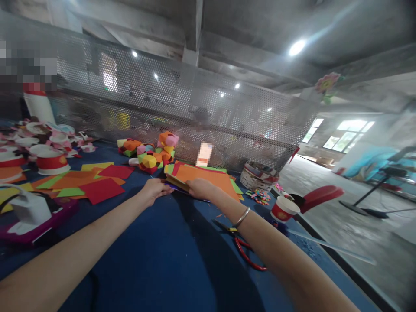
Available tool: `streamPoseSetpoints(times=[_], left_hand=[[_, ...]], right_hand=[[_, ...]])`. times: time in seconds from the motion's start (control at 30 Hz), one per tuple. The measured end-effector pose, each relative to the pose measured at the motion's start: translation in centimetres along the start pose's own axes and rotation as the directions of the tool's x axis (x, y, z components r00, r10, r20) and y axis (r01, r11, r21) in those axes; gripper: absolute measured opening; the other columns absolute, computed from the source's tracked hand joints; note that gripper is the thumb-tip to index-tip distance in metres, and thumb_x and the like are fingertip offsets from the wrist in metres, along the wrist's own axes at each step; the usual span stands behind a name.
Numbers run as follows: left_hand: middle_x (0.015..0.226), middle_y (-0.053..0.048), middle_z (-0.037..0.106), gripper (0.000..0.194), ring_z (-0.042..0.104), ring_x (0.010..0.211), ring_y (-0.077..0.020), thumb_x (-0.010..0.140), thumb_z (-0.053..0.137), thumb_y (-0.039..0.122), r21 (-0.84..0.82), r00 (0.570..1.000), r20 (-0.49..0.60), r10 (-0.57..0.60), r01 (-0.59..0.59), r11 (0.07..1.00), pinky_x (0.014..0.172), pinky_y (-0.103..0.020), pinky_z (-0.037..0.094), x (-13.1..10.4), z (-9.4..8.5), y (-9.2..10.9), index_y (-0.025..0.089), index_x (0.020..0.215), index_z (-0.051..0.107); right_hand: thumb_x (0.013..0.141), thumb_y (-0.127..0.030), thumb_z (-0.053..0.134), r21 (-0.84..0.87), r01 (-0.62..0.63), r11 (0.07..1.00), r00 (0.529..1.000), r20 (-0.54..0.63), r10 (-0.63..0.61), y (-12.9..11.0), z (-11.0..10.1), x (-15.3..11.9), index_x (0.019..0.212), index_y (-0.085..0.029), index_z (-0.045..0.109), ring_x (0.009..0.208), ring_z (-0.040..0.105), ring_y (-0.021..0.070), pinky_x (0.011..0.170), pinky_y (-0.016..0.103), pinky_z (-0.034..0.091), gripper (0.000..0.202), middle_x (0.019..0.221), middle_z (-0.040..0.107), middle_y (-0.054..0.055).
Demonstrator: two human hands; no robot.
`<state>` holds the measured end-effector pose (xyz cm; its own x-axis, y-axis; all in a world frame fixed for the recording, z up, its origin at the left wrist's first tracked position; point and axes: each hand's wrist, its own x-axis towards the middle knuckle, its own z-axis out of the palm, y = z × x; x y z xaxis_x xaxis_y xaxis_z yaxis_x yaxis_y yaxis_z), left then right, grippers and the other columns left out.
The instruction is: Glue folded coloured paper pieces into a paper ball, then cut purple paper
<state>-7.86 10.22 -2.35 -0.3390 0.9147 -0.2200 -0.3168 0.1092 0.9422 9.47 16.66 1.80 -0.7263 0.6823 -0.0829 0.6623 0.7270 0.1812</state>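
Both hands grip a thin stack of coloured paper [176, 181] at the far side of the blue table. My left hand [155, 190] is closed on its left end, fingers pinching the edge. Closed over the right end is my right hand [200, 190], with a bracelet on the wrist. The stack is tilted, and a purple sheet shows along its lower side. Directly behind it lie large orange sheets [211, 177] with green and red ones beneath. Scissors with red handles [248, 255] lie under my right forearm, partly hidden by it.
Loose coloured squares [102, 188] and a purple power strip [61, 216] lie left. Folded paper balls [152, 156] stand before the perforated metal screen [146, 99]. At right are a woven basket [259, 177], small coloured pieces [261, 197] and a paper cup [284, 210] near the table edge.
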Motion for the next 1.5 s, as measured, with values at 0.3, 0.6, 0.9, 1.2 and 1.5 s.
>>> streamPoseSetpoints(times=[0.3, 0.6, 0.9, 1.2, 1.5], left_hand=[[0.060, -0.006, 0.071, 0.019, 0.073, 0.058, -0.0171, 0.076, 0.069, -0.007, 0.049, 0.998, -0.055, -0.034, 0.036, 0.998, 0.068, -0.024, 0.064, 0.3, 0.2, 0.2, 0.011, 0.082, 0.071], [0.063, -0.007, 0.072, 0.013, 0.070, 0.050, -0.0200, 0.089, 0.069, 0.007, 0.258, 0.989, -0.091, -0.115, 0.135, 0.957, 0.051, -0.026, 0.057, 2.6, 1.5, 0.9, 0.009, 0.102, 0.070], [0.109, -0.015, 0.073, 0.037, 0.073, 0.095, -0.0259, 0.096, 0.070, 0.037, 0.380, 0.980, -0.079, -0.185, 0.201, 0.903, 0.075, -0.035, 0.062, 3.1, 2.7, 0.7, 0.010, 0.120, 0.066], [0.114, -0.014, 0.072, 0.028, 0.073, 0.095, -0.0225, 0.097, 0.068, 0.021, 0.242, 0.971, -0.015, -0.240, 0.236, 0.941, 0.079, -0.035, 0.063, 0.9, 3.1, 1.0, 0.012, 0.123, 0.066], [0.066, -0.008, 0.073, 0.017, 0.074, 0.057, -0.0209, 0.084, 0.068, -0.003, 0.088, 0.981, 0.026, -0.191, 0.188, 0.978, 0.054, -0.024, 0.062, -2.8, 2.9, 0.7, 0.010, 0.094, 0.072]], right_hand=[[0.100, -0.018, 0.053, 0.044, 0.023, 0.999, 0.999, -0.047, -0.021, 0.8, 0.0, -0.1, 0.121, -0.011, 0.075, 0.093, 0.070, 0.0248, 0.076, 0.031, 0.045, 0.031, 0.110, 0.078, 0.016], [0.100, -0.017, 0.049, 0.044, -0.010, 0.999, 0.999, -0.036, 0.011, 0.9, -0.3, 0.0, 0.117, -0.010, 0.076, 0.092, 0.072, 0.0260, 0.074, 0.031, 0.046, 0.033, 0.111, 0.079, 0.019], [0.101, -0.028, 0.055, 0.027, -0.079, 0.997, 0.996, -0.045, 0.080, -0.1, 0.7, 0.4, 0.125, -0.011, 0.073, 0.106, 0.072, 0.0286, 0.086, 0.033, 0.052, 0.035, 0.120, 0.076, 0.020], [0.102, -0.019, 0.048, 0.065, -0.093, 0.994, 0.992, -0.075, 0.097, 2.9, -0.9, 0.8, 0.118, -0.008, 0.075, 0.103, 0.072, 0.0262, 0.084, 0.029, 0.051, 0.033, 0.116, 0.077, 0.019], [0.098, -0.013, 0.051, 0.071, -0.081, 0.994, 0.987, -0.135, 0.090, 2.9, 0.2, 0.3, 0.107, -0.013, 0.079, 0.096, 0.070, 0.0248, 0.081, 0.031, 0.047, 0.030, 0.112, 0.078, 0.015]])
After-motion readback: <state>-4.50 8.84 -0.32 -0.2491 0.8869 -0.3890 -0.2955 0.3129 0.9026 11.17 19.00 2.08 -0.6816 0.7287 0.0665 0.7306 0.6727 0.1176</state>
